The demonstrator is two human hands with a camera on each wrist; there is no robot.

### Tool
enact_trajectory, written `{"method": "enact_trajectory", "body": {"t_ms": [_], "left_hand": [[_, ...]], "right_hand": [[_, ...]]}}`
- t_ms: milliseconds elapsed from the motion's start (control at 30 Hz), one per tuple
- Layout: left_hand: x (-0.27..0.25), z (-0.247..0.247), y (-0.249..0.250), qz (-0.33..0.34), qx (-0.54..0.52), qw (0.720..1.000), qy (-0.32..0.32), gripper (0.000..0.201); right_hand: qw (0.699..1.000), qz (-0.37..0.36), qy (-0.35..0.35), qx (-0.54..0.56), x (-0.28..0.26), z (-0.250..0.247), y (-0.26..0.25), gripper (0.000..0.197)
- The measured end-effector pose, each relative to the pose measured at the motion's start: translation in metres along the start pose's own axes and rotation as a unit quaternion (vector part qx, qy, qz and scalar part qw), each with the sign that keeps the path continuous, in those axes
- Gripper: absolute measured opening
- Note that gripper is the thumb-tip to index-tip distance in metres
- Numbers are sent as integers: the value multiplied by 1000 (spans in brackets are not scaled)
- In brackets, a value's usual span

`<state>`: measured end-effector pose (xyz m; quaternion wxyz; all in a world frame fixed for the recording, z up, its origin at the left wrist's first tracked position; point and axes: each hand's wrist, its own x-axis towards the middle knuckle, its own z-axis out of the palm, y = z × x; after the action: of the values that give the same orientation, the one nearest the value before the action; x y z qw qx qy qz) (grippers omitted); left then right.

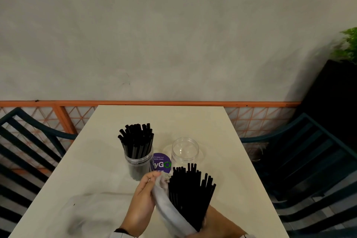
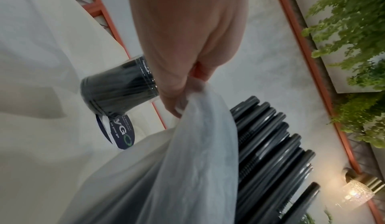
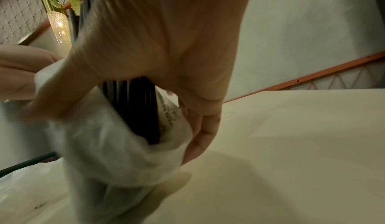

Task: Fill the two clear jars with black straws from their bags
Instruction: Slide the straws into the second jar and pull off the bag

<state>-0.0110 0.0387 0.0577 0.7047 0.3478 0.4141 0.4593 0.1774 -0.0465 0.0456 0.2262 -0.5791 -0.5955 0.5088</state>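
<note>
On the white table (image 1: 193, 120) a clear jar (image 1: 138, 166) stands packed with upright black straws (image 1: 136, 139). Right of it stands a second clear jar (image 1: 185, 150), empty. In front of the empty jar my right hand (image 1: 218, 222) grips a bundle of black straws (image 1: 190, 193) through its white plastic bag (image 1: 170, 208); the straw tops stick out of the bag. My left hand (image 1: 142, 199) pinches the bag's upper edge (image 2: 193, 99) and holds it off the straws (image 2: 268, 145). The right wrist view shows fingers (image 3: 200, 128) curled round the bag (image 3: 125, 145).
A purple round sticker (image 1: 161, 162) lies on the table between the jars. A crumpled clear bag (image 1: 87, 216) lies at the front left. Dark slatted chairs (image 1: 309, 160) stand on both sides, an orange rail (image 1: 154, 103) runs behind the table, and a plant (image 1: 347, 44) sits far right.
</note>
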Motion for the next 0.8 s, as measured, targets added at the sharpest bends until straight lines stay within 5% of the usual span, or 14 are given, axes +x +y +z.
{"method": "enact_trajectory", "body": {"t_ms": [100,200,333,533,667,800], "left_hand": [[1,-9,-2,8,-25,999,-30,15],[0,-26,-5,11,20,996,-85,63],[-3,-39,-8,3,153,979,-133,87],[-1,-41,-3,40,179,983,-30,79],[-1,-32,-2,81,192,977,48,55],[-8,-13,0,139,218,962,87,40]], "right_hand": [[998,7,-25,-58,4,-6,3,82],[989,30,-54,-132,10,-17,6,90],[984,53,-59,-162,9,-34,-1,110],[993,33,18,-108,-8,-52,-4,102],[993,17,58,-105,-12,-54,-6,101],[967,-8,189,-168,-1,-45,1,38]]}}
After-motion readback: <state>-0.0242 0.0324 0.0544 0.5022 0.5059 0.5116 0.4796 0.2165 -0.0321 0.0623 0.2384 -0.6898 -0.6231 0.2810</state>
